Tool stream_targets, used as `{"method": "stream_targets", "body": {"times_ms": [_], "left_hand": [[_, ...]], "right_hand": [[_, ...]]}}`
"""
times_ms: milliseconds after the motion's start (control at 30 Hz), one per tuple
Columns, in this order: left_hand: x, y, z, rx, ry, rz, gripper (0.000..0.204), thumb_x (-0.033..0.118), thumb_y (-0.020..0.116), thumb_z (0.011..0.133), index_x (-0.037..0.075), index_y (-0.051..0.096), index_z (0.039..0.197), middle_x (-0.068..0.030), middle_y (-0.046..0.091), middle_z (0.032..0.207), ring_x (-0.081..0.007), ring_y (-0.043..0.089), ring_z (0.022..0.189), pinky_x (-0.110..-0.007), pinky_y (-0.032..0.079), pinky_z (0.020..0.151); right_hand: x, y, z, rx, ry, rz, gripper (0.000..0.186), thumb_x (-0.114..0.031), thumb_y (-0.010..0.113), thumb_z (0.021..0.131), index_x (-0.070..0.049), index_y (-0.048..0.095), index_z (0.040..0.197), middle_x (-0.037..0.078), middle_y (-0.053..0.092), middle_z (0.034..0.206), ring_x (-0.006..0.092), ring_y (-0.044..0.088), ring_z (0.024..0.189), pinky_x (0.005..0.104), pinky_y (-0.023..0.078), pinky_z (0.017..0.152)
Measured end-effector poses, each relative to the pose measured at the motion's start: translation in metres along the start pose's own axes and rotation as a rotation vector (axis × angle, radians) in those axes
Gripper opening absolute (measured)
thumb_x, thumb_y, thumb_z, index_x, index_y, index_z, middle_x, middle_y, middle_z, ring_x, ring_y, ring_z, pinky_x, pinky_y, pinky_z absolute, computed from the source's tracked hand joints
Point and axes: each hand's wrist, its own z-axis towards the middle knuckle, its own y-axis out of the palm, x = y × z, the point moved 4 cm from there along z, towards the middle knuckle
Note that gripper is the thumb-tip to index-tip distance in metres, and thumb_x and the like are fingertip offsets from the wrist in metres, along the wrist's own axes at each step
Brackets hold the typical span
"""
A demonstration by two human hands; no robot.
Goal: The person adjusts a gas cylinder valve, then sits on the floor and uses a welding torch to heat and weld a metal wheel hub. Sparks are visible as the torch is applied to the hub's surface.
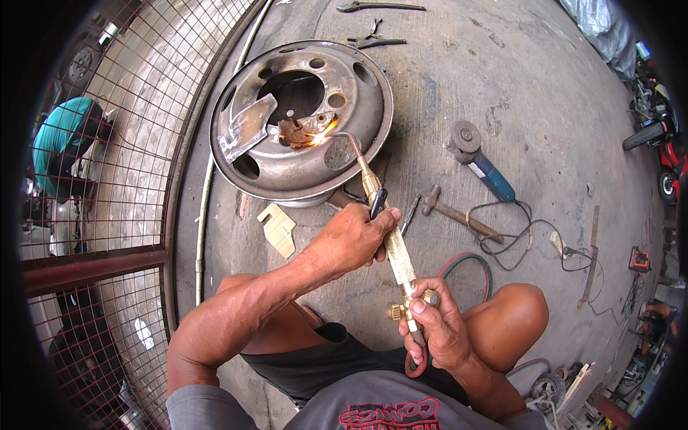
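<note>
My left hand is closed round the brass handle of a gas torch. A short black object sticks up by its thumb; I cannot make out what it is. Lower down, the fingers of my right hand are closed on the torch's valve end, beside the knobs. From the bent tip, a bright flame plays on a rusty, jagged metal piece. That piece rests on a steel wheel rim lying flat on the floor. Left of it, a bare metal plate leans across the rim.
Right of the rim lie an angle grinder with its cord and a hammer. A beige template is by my left forearm. Pliers and a wrench lie beyond. Behind the wire mesh fence a person in teal bends over.
</note>
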Motion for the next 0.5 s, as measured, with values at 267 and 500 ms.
{"method": "stream_targets", "body": {"times_ms": [267,500], "left_hand": [[0.0039,0.0000,-0.0034,-0.004,-0.002,-0.014,0.060,0.052,0.052,0.108,0.003,0.064,0.075,-0.0039,0.060,0.060,-0.0110,0.053,0.052,-0.031,0.044,0.052],[0.0014,0.0000,-0.0017,-0.007,-0.005,-0.011,0.060,0.052,0.051,0.109,0.002,0.065,0.077,-0.0042,0.060,0.061,-0.0111,0.053,0.052,-0.031,0.044,0.052]], "right_hand": [[0.0014,-0.0012,0.0004,-0.010,-0.013,0.002,0.022,-0.023,0.053,0.108,-0.014,0.041,0.124,0.021,0.065,0.087,0.0134,0.050,0.042,0.0252,0.044,0.039],[0.0012,-0.0010,-0.0001,-0.014,0.002,0.009,0.023,-0.024,0.053,0.108,-0.014,0.041,0.125,0.021,0.065,0.088,0.0132,0.051,0.042,0.0248,0.045,0.040]]}}
